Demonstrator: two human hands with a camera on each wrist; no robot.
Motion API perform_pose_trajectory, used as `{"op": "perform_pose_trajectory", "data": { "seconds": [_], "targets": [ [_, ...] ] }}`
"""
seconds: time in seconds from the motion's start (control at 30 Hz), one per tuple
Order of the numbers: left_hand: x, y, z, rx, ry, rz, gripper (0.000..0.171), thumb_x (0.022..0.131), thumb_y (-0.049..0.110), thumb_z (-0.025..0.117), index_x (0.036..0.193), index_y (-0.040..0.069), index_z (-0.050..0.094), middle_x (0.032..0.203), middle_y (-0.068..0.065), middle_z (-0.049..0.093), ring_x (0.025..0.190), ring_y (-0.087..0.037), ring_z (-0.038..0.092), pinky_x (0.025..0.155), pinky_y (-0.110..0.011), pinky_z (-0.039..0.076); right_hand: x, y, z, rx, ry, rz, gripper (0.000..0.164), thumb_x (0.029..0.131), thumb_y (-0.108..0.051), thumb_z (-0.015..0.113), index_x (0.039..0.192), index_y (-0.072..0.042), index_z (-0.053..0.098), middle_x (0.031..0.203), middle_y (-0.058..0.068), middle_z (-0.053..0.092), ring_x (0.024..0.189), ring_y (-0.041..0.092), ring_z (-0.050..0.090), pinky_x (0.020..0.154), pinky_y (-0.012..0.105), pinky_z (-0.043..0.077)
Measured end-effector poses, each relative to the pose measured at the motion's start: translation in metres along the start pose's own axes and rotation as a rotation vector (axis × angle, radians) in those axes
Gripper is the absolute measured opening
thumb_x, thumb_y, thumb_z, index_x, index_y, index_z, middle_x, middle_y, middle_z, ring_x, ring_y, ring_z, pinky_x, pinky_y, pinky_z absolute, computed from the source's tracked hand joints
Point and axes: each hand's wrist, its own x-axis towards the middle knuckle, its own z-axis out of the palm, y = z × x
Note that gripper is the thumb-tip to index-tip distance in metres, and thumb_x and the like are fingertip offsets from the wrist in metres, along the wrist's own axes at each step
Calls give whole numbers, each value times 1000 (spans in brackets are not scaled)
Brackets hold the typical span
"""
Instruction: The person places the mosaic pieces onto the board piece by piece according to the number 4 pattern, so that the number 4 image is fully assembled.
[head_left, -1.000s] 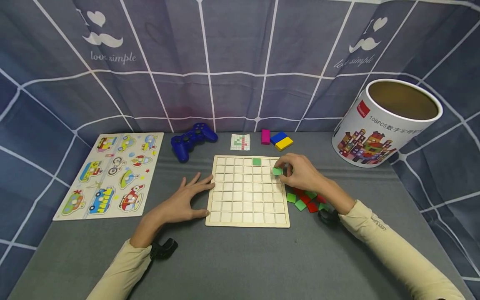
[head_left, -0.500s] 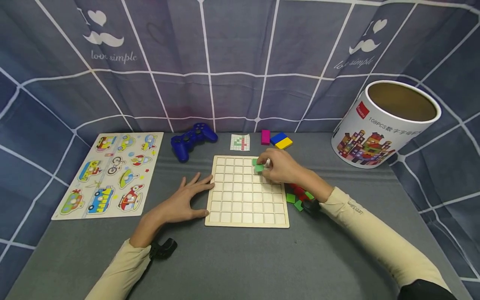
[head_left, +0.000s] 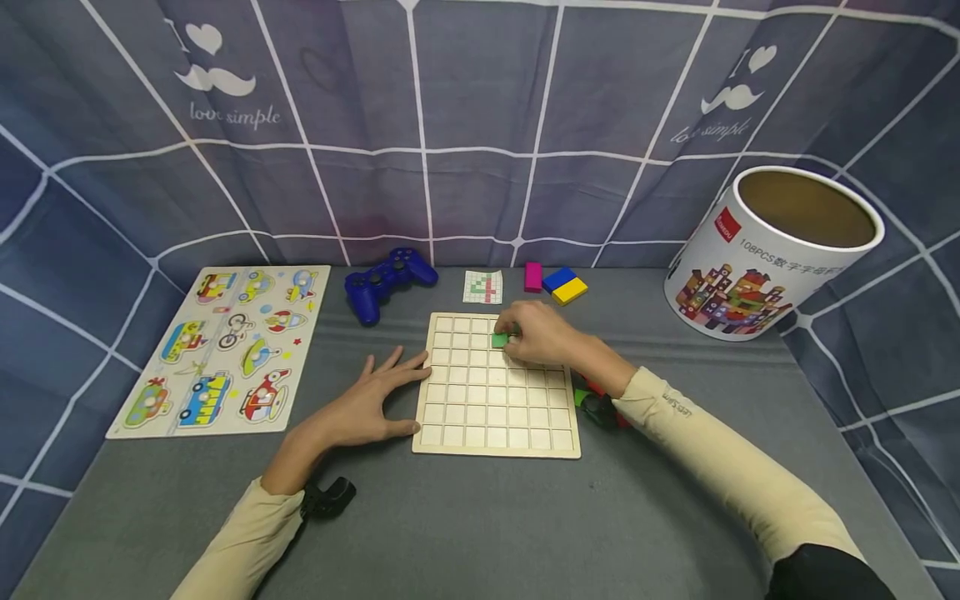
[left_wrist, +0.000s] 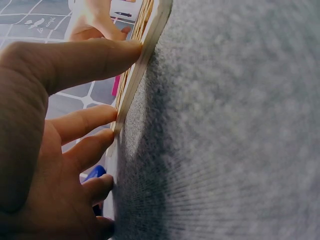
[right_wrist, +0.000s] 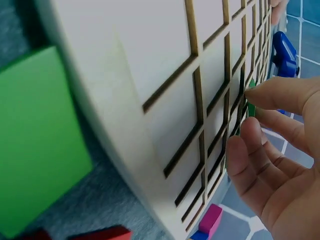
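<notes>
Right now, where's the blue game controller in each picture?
Head: the blue game controller is above and left of centre.
Left wrist: a bit of the controller peeks past the left hand, lower left.
Right wrist: the controller is at the upper right.
Landmark in all: the wooden grid board.

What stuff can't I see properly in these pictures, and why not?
Wooden board: head view, right hand covers some squares.
Loose tiles: head view, right arm partly covers them.
Small card: head view, marks too small.
Blue controller: left wrist view, mostly behind left hand.
</notes>
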Motion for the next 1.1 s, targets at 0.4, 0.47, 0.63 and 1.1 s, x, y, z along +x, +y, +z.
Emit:
{"op": "perform_pose_trajectory", "data": {
  "seconds": [0.4, 0.47, 0.63, 1.1],
  "targets": [
    [1, 2, 0, -1, -19, -20, 81, 81, 30, 83, 151, 13, 46, 165, -1, 23, 151, -37, 5, 112, -69, -7, 5, -4, 2, -6, -31, 31, 19, 81, -6, 74, 99, -11, 78, 88, 3, 67, 78, 19, 58, 66, 32, 49],
    [1, 2, 0, 1, -18, -20, 81, 81, 30, 83, 151, 13, 46, 165, -1, 22, 151, -37, 6, 112, -69, -7, 5, -3, 2, -2, -29, 27, 19, 81, -6, 75, 99, -10, 78, 88, 3, 67, 77, 19, 59, 65, 32, 50],
    [1, 2, 0, 2, -13, -19, 81, 81, 29, 83, 151, 13, 46, 165, -1, 23, 151, -36, 6, 112, -69, -7, 5, -3, 1, 3, -25, 24, 18, 80, -6, 76, 98, -9, 78, 89, 4, 69, 80, 20, 61, 68, 34, 51],
    [-1, 1, 1, 1, -7, -13, 80, 81, 29, 83, 151, 12, 46, 165, -2, 23, 151, -37, 5, 111, -70, -7, -24, 14, -26, 32, 57, 54, 23, 80, -7, 74, 103, -5, 77, 94, 8, 71, 65, 12, 57, 64, 33, 49]
  ]
}}
